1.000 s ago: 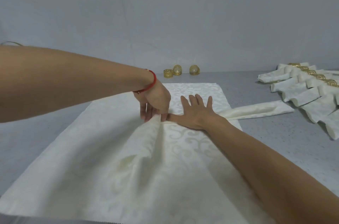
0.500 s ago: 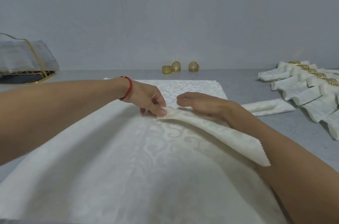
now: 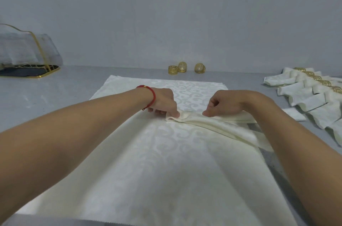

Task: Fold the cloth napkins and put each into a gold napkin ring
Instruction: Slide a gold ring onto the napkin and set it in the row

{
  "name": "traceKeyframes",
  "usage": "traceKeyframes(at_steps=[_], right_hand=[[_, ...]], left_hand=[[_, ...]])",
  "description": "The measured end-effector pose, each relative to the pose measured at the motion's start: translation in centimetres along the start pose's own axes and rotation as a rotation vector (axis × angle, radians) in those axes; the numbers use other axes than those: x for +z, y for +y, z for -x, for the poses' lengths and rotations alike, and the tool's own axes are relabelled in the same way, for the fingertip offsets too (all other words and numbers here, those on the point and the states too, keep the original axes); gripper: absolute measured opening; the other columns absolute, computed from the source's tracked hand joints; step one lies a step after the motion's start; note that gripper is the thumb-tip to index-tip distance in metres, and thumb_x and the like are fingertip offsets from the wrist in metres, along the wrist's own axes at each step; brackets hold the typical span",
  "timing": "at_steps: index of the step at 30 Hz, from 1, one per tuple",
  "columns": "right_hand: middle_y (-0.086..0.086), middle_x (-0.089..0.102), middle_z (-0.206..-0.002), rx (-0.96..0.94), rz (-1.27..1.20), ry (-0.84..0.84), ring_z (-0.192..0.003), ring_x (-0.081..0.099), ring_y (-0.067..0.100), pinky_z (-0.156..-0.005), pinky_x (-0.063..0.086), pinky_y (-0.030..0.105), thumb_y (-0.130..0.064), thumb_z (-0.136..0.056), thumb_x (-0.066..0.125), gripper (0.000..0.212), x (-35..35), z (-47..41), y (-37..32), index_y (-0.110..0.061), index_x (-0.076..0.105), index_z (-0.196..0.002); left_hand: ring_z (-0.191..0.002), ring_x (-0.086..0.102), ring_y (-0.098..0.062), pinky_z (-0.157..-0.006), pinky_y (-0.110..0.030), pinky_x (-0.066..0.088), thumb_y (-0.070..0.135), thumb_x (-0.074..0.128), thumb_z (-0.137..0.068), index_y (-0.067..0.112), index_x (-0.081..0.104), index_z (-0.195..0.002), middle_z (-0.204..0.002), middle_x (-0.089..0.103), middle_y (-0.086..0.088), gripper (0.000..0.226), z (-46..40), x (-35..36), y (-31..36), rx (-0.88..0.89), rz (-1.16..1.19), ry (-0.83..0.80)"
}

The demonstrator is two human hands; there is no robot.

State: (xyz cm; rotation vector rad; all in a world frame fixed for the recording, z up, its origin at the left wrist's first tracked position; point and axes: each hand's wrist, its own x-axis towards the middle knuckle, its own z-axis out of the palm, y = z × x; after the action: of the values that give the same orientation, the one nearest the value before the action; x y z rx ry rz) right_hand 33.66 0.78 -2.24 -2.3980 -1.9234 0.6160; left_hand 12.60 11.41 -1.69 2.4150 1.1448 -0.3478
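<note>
A cream patterned napkin point(image 3: 212, 123), folded into a narrow band, lies across the middle of a stack of flat cream napkins point(image 3: 148, 161). My left hand point(image 3: 162, 103), with a red string at the wrist, pinches the band's left end. My right hand point(image 3: 225, 103), fingers curled, pinches the band a little to the right. Three gold napkin rings point(image 3: 185, 67) stand by the wall behind the stack.
At the right lies a row of folded napkins in gold rings point(image 3: 314, 92), with one loose folded napkin point(image 3: 294, 115) beside it. A clear gold-trimmed cover on a dark tray point(image 3: 27, 55) sits at the far left. The grey table point(image 3: 64, 86) meets the wall behind.
The napkin went from a wide fold under my flat right hand to a narrow band. Both hands now pinch its left part, and my right hand has curled.
</note>
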Motion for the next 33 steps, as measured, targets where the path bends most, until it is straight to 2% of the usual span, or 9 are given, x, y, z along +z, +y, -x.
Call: traceKeyframes(at_steps=[4, 9, 12, 16, 18, 21, 25, 29, 33], right_hand=[[-0.003, 0.067, -0.107, 0.157, 0.298, -0.092, -0.098, 0.066, 0.022, -0.097, 0.053, 0.042, -0.072, -0.091, 0.052, 0.049, -0.5, 0.1, -2.2, -0.023, 0.061, -0.088], [0.005, 0.064, -0.11, 0.161, 0.515, 0.07, -0.097, 0.063, 0.029, -0.079, 0.049, 0.037, -0.05, -0.093, 0.065, 0.04, -0.3, 0.7, -5.5, -0.016, 0.062, -0.113], [0.005, 0.059, -0.1, 0.142, 0.632, 0.106, -0.085, 0.06, 0.029, -0.074, 0.048, 0.036, -0.033, -0.096, 0.061, 0.023, 0.1, 0.9, -7.2, -0.014, 0.061, -0.108], [0.008, 0.067, -0.095, 0.195, 0.222, -0.16, -0.075, 0.061, 0.026, -0.077, 0.055, 0.035, -0.029, -0.1, 0.06, 0.024, -2.3, 1.6, -6.8, -0.01, 0.073, -0.106], [0.017, 0.072, -0.102, 0.212, -0.152, -0.286, -0.084, 0.066, 0.029, -0.081, 0.059, 0.037, -0.004, -0.1, 0.05, 0.028, -4.0, 2.4, -6.2, -0.002, 0.075, -0.113], [0.017, 0.076, -0.107, 0.103, -0.286, -0.379, -0.092, 0.073, 0.024, -0.083, 0.061, 0.033, 0.015, -0.095, 0.047, 0.039, -5.4, 3.5, -5.5, -0.001, 0.073, -0.12], [0.011, 0.077, -0.089, -0.005, -0.208, -0.263, -0.076, 0.073, 0.015, -0.071, 0.056, 0.027, -0.008, -0.095, 0.071, 0.008, -4.4, 3.1, -4.6, -0.008, 0.076, -0.1], [0.0, 0.059, -0.066, -0.068, -0.048, -0.125, -0.061, 0.054, 0.014, -0.072, 0.053, 0.029, -0.037, -0.091, 0.077, 0.028, -2.9, 1.4, -3.5, -0.014, 0.068, -0.077], [-0.011, 0.068, -0.088, -0.121, -0.084, -0.045, -0.084, 0.063, 0.012, -0.074, 0.057, 0.024, -0.043, -0.087, 0.079, 0.031, -1.7, 0.6, -3.1, -0.012, 0.075, -0.091]], left_hand=[[-0.051, 0.043, -0.022, -0.051, -0.024, 0.034, 0.032, 0.067, -0.079, 0.013, 0.053, -0.066, -0.064, 0.054, -0.003, 0.027, 0.5, 0.1, 1.0, -0.045, -0.038, 0.047], [-0.054, 0.048, -0.023, -0.052, -0.022, 0.037, 0.03, 0.065, -0.084, 0.01, 0.056, -0.076, -0.071, 0.058, -0.008, 0.023, 1.6, 0.1, 2.1, -0.059, -0.106, 0.073], [-0.06, 0.052, -0.024, -0.054, -0.024, 0.04, 0.028, 0.065, -0.086, 0.009, 0.057, -0.084, -0.074, 0.059, -0.01, 0.02, 1.8, 0.1, 2.4, -0.058, -0.125, 0.073], [-0.07, 0.056, -0.027, -0.06, -0.027, 0.044, 0.027, 0.064, -0.087, 0.007, 0.062, -0.094, -0.078, 0.061, -0.01, 0.021, 2.1, 0.1, 2.7, -0.061, -0.153, 0.072], [-0.076, 0.057, -0.028, -0.06, -0.028, 0.044, 0.027, 0.062, -0.089, 0.005, 0.064, -0.103, -0.086, 0.062, -0.011, 0.026, 2.2, 0.1, 2.9, -0.058, -0.186, 0.053], [-0.079, 0.059, -0.028, -0.064, -0.028, 0.046, 0.029, 0.061, -0.089, 0.003, 0.065, -0.111, -0.095, 0.064, -0.013, 0.034, 2.3, 0.1, 2.8, -0.06, -0.202, 0.037], [-0.078, 0.061, -0.027, -0.067, -0.029, 0.051, 0.026, 0.061, -0.089, 0.006, 0.065, -0.091, -0.088, 0.065, -0.01, 0.02, 2.0, -0.1, 2.4, -0.056, -0.173, 0.038], [-0.084, 0.064, -0.025, -0.083, -0.037, 0.056, 0.025, 0.06, -0.088, 0.01, 0.065, -0.085, -0.091, 0.068, -0.008, 0.016, 1.4, -0.6, 1.7, -0.058, -0.122, 0.006], [-0.078, 0.057, -0.024, -0.074, -0.034, 0.052, 0.03, 0.066, -0.089, 0.012, 0.065, -0.082, -0.085, 0.063, -0.006, 0.019, 0.6, -0.7, 1.2, -0.032, -0.103, -0.051]])
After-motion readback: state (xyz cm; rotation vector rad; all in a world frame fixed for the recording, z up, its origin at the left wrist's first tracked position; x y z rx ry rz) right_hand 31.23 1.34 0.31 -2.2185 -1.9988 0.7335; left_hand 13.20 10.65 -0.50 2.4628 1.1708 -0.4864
